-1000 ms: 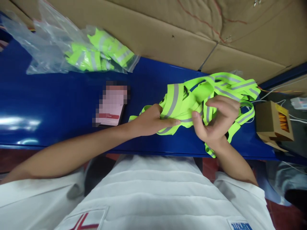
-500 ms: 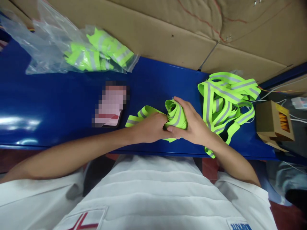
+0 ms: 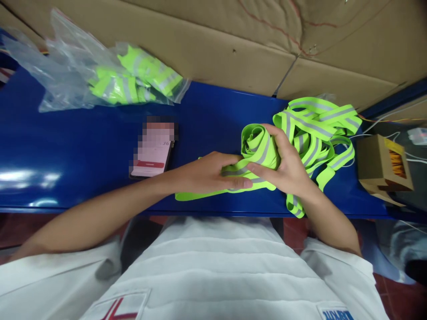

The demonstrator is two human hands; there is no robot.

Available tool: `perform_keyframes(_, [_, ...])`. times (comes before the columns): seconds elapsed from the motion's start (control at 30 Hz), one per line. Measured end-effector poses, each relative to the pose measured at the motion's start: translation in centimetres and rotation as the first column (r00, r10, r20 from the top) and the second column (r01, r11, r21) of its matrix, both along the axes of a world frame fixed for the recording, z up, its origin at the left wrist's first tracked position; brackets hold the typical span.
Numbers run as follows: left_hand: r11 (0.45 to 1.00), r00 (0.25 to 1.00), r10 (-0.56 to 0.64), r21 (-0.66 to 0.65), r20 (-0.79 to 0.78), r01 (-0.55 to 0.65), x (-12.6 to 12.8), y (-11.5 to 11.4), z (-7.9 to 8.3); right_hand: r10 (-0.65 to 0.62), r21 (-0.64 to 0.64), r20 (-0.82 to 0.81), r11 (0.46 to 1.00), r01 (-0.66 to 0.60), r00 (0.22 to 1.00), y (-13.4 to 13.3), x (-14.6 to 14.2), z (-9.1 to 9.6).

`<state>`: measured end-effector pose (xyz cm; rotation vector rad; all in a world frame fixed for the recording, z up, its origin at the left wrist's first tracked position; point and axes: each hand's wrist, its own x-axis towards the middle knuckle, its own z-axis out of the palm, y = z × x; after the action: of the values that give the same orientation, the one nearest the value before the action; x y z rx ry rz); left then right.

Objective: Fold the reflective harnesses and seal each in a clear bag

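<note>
A neon-yellow reflective strap vest with grey stripes is partly rolled into a coil on the blue table. My right hand wraps around the coil from the right. My left hand pinches the loose flat tail of the same strap, which trails left along the table's front edge. A tangled heap of more reflective straps lies just right of the coil, partly behind my right hand.
A phone lies left of my hands. At the back left, clear plastic bags hold folded reflective vests. A small open cardboard box and white cables sit at the right. Cardboard sheets line the back.
The strap has gone from a loose tangle to a tighter coil in my right hand. My left hand now pulls the tail flat toward the front edge.
</note>
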<state>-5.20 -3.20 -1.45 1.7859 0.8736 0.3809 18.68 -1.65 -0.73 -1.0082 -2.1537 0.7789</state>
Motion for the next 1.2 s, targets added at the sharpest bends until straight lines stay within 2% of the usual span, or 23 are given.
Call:
perform_keyframes(0.1, [0.993, 1.000, 0.022, 0.114, 0.003, -0.022, 0.0, -0.1, 0.3, 0.021, 0.066, 0.021, 0.998, -0.022, 1.000, 0.0, 0.1, 0.3])
perform_keyframes(0.23, [0.922, 0.991, 0.127, 0.363, 0.049, -0.136, 0.0, -0.4, 0.6, 0.013, 0.149, 0.035, 0.989, -0.018, 0.999, -0.2, 0.4, 0.7])
perform_keyframes(0.33, [0.909, 0.995, 0.101, 0.404, 0.015, -0.098, 0.1, -0.3, 0.5, 0.017, 0.178, 0.051, 0.984, -0.026, 0.999, -0.4, 0.5, 0.8])
perform_keyframes(0.43, [0.951, 1.000, 0.008, 0.308, -0.014, -0.004, 0.1, 0.0, 0.4, 0.068, 0.194, 0.101, 0.977, -0.087, 0.993, -0.7, 0.3, 0.8])
perform_keyframes(0.53, [0.996, 0.996, -0.082, 0.032, -0.041, 0.084, 0.0, 0.4, 0.4, 0.074, 0.217, 0.123, 0.971, -0.099, 0.990, -1.0, 0.2, 1.0])
perform_keyframes(0.6, [0.984, 0.991, -0.122, -0.134, -0.046, 0.115, -0.1, 0.6, 0.3, 0.062, 0.224, 0.122, 0.971, -0.088, 0.991, -0.9, 0.3, 1.0])
perform_keyframes(0.67, [0.968, 0.990, -0.138, -0.219, -0.041, 0.125, -0.1, 0.9, -0.1, 0.053, 0.221, 0.127, 0.972, -0.080, 0.991, -0.8, 0.3, 0.9])
perform_keyframes(0.73, [0.963, 0.987, -0.148, -0.236, -0.063, 0.129, -0.2, 1.1, -0.7, 0.042, 0.218, 0.147, 0.973, -0.074, 0.988, -0.6, 0.3, 0.7])
perform_keyframes(0.87, [0.978, 0.987, -0.147, -0.160, -0.057, 0.137, -0.4, 1.5, -1.4, -0.024, 0.208, 0.206, 0.978, -0.020, 0.978, -0.1, 0.3, 0.0])
perform_keyframes(1.07, [0.934, 0.986, -0.124, -0.322, 0.109, 0.153, -0.1, 1.3, -1.7, -0.072, 0.196, 0.189, 0.980, 0.035, 0.979, 0.3, 0.6, 0.0])
perform_keyframes(1.2, [0.936, 0.983, -0.139, -0.310, 0.117, 0.169, -0.1, 1.4, -2.1, -0.060, 0.155, 0.169, 0.987, 0.034, 0.984, 0.3, 0.6, 0.1])
